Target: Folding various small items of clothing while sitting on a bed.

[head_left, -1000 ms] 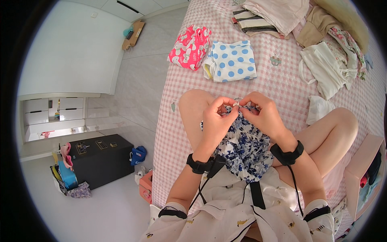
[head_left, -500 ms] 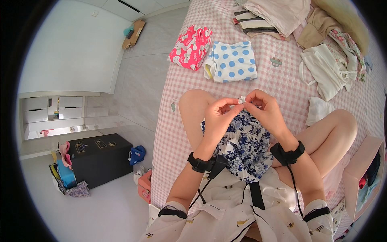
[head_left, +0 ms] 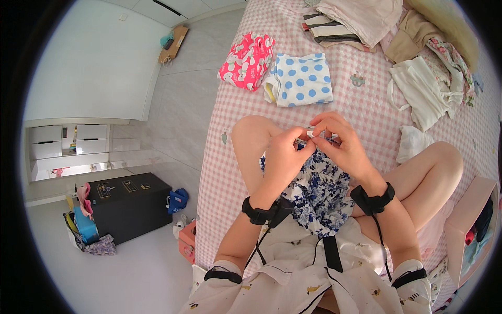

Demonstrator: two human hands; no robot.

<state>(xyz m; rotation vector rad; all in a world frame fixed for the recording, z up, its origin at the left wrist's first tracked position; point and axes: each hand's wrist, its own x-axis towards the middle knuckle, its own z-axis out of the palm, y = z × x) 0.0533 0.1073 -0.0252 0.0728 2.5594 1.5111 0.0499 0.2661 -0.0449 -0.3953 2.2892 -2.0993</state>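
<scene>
A blue-and-white floral garment (head_left: 321, 196), gathered and crinkled, lies bunched over my lap between my bent legs. My left hand (head_left: 285, 157) is closed in a pinch at its top end, thumb against the curled fingers. Right beside it, my right hand (head_left: 342, 146) pinches the same end between thumb and fingers, its upper fingers bent and a little raised. A small white bit of the garment's edge (head_left: 310, 134) shows between the fingertips of both hands. What exactly each fingertip presses is partly hidden.
Ahead on the pink checked bedspread (head_left: 355, 104) lie a folded blue-dotted cloth (head_left: 303, 81) and a folded pink rabbit-print cloth (head_left: 247, 62). Loose clothes, including a white strappy garment (head_left: 421, 91), heap at the far right. A pale pink bin (head_left: 465, 225) stands right; a black case (head_left: 130, 206) stands left.
My hands have shifted slightly at the garment's top edge. The right fingers have lifted and spread a little, and less of the white edge shows between the hands.
</scene>
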